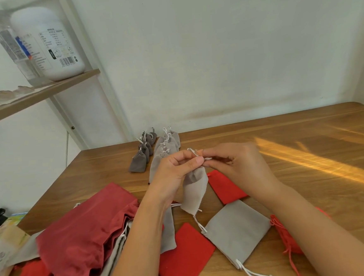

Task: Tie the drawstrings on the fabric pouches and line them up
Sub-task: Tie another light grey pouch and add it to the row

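A light grey pouch (195,190) hangs above the table, its gathered neck pinched in my left hand (175,172). My right hand (236,162) grips the pouch's white drawstring (191,151) right beside the left fingertips. Behind them stand two rows of tied pouches: dark grey ones (142,153) on the left and light grey ones (166,147) on the right. Untied pouches lie flat in front: a grey one (237,228), a red one (186,256) and another red one (225,187).
A dark red heap of larger pouches (82,231) covers the wooden table's (305,133) near left. A red mesh pouch (288,236) lies under my right forearm. A shelf (34,96) with a white bottle (49,43) stands at the left wall.
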`<state>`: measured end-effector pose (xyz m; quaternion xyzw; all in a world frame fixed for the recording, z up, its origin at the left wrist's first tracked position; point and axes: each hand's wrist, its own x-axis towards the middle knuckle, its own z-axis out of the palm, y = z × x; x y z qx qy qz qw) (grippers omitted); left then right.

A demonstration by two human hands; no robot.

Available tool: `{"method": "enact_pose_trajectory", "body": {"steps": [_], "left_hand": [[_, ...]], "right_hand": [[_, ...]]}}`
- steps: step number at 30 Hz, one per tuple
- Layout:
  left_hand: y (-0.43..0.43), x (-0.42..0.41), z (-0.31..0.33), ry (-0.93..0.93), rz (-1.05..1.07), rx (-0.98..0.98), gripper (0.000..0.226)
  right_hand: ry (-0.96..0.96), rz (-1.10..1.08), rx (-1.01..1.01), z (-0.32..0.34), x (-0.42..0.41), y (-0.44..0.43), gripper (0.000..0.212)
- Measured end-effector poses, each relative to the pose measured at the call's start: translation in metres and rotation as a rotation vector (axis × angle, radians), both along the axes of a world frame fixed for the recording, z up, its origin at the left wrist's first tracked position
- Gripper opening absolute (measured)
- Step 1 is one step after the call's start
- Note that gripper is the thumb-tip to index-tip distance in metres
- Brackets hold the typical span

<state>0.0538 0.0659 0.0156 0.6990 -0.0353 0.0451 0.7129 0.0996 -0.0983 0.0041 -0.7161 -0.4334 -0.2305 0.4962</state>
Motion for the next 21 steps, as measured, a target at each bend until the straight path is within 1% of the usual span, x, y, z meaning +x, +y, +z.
{"method": "enact_pose_trajectory", "body": {"steps": [5, 11, 15, 19, 21], "left_hand": [[-0.008, 0.0, 0.0, 0.013, 0.128, -0.035, 0.018], [-0.013, 0.0, 0.003, -0.033, 0.211, -0.001, 0.023], [-0.011, -0.001, 0.003, -0.019, 0.232, 0.081, 0.023], [-0.007, -0.002, 0.005, 0.001, 0.239, 0.146, 0.029], [-0.006, -0.003, 0.006, 0.006, 0.225, 0.176, 0.03]], "right_hand": [[-0.107, -0.116, 0.001, -0.005, 0.005, 0.002, 0.019], [-0.132, -0.159, -0.042, -0.01, 0.01, 0.0, 0.017], [-0.231, -0.175, -0.135, -0.009, 0.01, 0.001, 0.018], [-0.321, -0.149, -0.228, -0.006, 0.01, 0.001, 0.029], [-0.321, -0.145, -0.273, -0.005, 0.01, 0.001, 0.025]]}}
